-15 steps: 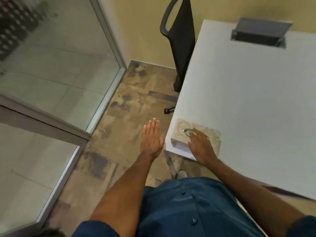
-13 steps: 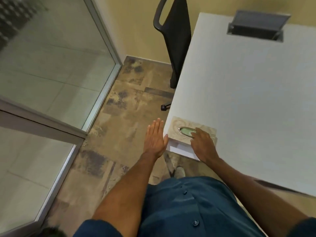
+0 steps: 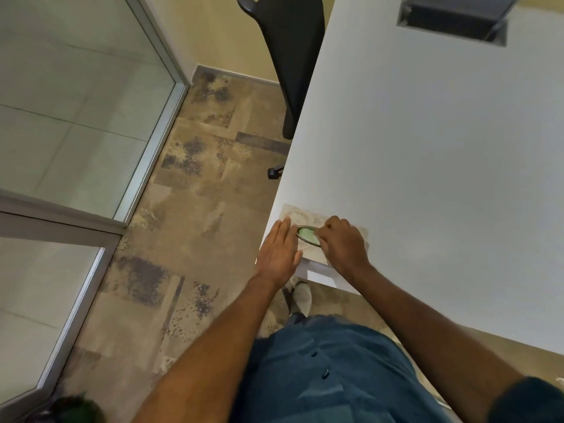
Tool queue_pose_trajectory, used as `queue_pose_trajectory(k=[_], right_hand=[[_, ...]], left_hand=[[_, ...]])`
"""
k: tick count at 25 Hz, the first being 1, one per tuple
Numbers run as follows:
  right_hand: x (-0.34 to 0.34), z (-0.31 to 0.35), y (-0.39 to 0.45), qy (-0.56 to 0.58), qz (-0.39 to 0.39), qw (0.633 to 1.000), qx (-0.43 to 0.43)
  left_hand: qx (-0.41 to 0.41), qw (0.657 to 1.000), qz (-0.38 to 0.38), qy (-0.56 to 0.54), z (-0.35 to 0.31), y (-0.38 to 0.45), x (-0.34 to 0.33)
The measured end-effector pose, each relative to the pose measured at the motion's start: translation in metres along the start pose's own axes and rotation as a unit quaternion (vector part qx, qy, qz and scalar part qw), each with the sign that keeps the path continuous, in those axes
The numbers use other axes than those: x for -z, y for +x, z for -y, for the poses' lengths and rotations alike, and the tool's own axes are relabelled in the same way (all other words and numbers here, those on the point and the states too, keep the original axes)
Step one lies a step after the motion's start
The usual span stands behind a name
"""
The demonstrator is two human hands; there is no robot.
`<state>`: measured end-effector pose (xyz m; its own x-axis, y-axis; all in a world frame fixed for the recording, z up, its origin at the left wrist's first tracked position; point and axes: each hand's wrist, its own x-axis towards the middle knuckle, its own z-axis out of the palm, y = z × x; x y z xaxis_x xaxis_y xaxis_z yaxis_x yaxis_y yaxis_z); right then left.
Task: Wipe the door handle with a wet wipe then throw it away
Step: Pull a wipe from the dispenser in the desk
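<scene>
A beige wet-wipe pack [image 3: 308,216] lies at the near left corner of the white table [image 3: 427,148], with a green oval lid [image 3: 307,235] on top. My left hand [image 3: 279,251] rests flat against the pack's left side, fingers together and straight. My right hand [image 3: 343,244] sits on top of the pack with its fingertips pinched at the right edge of the green lid. Much of the pack is hidden under both hands. No wipe is visible outside the pack. No door handle is in view.
A black office chair [image 3: 290,56] stands beyond the table's left edge. Glass partitions with metal frames [image 3: 152,154] line the left side. A grey cable box [image 3: 454,19] is set into the far table top. A dark green object [image 3: 73,410] sits on the floor at lower left.
My left hand moved right from beside the table corner onto the pack's left side. My right hand's fingers curled to pinch at the lid. The camera has come closer.
</scene>
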<state>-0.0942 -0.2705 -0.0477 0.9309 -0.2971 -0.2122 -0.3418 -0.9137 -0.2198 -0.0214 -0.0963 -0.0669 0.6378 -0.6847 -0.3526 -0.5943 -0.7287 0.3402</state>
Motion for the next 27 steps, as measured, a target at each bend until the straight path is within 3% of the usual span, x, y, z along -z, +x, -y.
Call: queue_pose_trajectory(k=[6, 12, 17, 21, 27], right_hand=[[0.001, -0.004, 0.012, -0.104, 0.028, 0.992, 0.067], [-0.003, -0.012, 0.013, -0.114, 0.011, 0.988, 0.107], [-0.001, -0.024, 0.004, 0.119, -0.004, 0.993, 0.005], [0.008, -0.029, -0.005, 0.325, 0.025, 0.940, -0.098], [0.037, -0.006, -0.008, 0.468, -0.045, 0.877, -0.094]], left_hand=[[0.010, 1.000, -0.001, -0.013, -0.001, 0.003, -0.005], [0.012, 1.000, -0.006, -0.027, 0.000, 0.003, -0.006], [0.014, 1.000, -0.003, -0.024, 0.001, 0.002, -0.007], [0.012, 1.000, -0.007, -0.026, 0.001, 0.002, -0.009], [0.012, 0.999, -0.004, -0.035, -0.002, 0.002, -0.006]])
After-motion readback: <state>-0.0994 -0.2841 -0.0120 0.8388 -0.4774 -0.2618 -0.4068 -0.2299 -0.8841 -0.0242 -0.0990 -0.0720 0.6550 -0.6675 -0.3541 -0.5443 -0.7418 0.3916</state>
